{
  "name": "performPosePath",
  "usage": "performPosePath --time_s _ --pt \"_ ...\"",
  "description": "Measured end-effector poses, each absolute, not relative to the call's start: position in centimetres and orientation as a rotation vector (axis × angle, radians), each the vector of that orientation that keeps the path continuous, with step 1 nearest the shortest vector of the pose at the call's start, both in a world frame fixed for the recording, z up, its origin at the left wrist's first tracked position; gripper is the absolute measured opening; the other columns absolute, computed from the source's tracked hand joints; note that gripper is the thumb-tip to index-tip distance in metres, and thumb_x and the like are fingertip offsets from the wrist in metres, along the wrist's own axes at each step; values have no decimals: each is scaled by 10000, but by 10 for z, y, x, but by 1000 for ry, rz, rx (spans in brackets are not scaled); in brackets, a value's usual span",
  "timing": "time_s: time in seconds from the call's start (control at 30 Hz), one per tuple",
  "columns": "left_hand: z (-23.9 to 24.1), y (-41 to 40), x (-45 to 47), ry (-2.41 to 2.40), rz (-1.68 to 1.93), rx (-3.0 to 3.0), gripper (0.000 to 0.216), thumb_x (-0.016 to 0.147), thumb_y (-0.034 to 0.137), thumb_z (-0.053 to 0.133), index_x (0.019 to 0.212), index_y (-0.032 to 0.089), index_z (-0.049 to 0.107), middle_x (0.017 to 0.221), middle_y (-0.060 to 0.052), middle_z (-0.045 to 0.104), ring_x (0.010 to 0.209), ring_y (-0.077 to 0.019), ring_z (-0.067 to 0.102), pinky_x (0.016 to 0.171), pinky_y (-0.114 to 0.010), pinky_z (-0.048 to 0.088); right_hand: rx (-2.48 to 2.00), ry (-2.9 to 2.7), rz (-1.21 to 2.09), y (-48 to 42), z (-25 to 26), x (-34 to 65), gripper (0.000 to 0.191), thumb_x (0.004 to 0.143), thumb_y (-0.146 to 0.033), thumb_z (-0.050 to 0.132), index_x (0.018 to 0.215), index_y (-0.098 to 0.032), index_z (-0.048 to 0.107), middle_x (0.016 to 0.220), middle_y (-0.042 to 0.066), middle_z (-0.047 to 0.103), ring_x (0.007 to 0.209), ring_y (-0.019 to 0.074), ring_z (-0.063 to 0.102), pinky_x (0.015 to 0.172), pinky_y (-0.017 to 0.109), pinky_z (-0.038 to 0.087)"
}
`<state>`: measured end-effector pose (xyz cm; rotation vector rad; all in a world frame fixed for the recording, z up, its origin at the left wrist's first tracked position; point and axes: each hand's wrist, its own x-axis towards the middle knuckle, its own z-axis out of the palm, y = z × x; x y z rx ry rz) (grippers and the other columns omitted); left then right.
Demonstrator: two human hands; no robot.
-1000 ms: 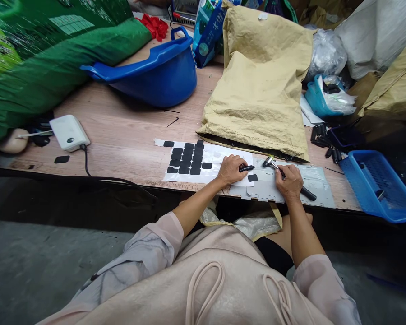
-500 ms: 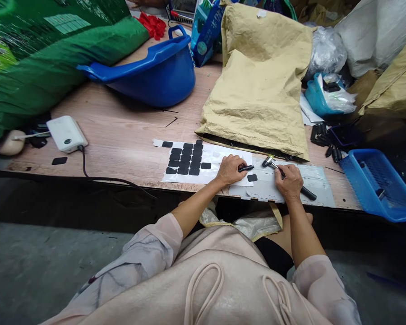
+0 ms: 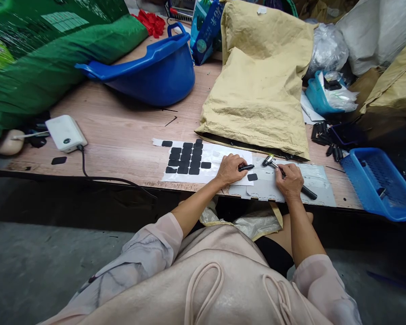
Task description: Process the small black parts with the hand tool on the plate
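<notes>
My left hand (image 3: 230, 169) is closed around a short black cylinder-shaped piece (image 3: 246, 167), whose end points right. My right hand (image 3: 290, 181) grips a small hammer (image 3: 308, 192) by its handle; the metal head (image 3: 268, 160) lies left of the hand, low over a grey board (image 3: 320, 185). Under my left hand is a white backing sheet (image 3: 219, 155) with rows of black rounded stickers (image 3: 185, 158) on its left part. One loose-looking black sticker (image 3: 252, 177) sits at the sheet's right end, between my hands.
Behind my hands lies a big tan sack (image 3: 257, 99), its dark mouth towards me. A blue basin (image 3: 155, 72) and a white power bank (image 3: 66, 133) with a cable stand left. At right are a blue basket (image 3: 385, 185) and several black pieces (image 3: 334, 152).
Both hands keep their holds on the black piece and the hammer, almost unmoved. The view has shifted very slightly.
</notes>
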<state>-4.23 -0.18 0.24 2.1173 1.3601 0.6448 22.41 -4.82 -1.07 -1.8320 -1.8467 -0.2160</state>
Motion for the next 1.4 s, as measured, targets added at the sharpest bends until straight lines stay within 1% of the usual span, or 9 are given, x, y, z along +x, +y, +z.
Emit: performPosePath --time_s 0.37,1.2,1.4 --pt "2 -2 -43 1354 649 2123 150 803 282 736 942 227 747 897 -46 677 955 -257 584 900 -411 440 -1831 -1844 -186 -48 -11 224 237 929 -340 583 1003 -227 778 918 87 652 892 243 546 810 366 444" --pt "4 -3 -42 1353 655 2112 147 812 271 758 950 223 765 890 -46 683 961 -257 594 911 -411 442 -1824 -1848 -239 -47 -14 225 231 940 -333 600 1016 -229 792 916 73 674 868 225 564 805 346 455" --pt "2 -2 -43 1356 643 2117 155 813 287 767 957 229 769 901 -42 683 959 -251 588 902 -405 436 -1800 -1843 -261 -47 -16 225 229 948 -318 596 1016 -225 794 909 70 671 858 215 545 815 341 447"
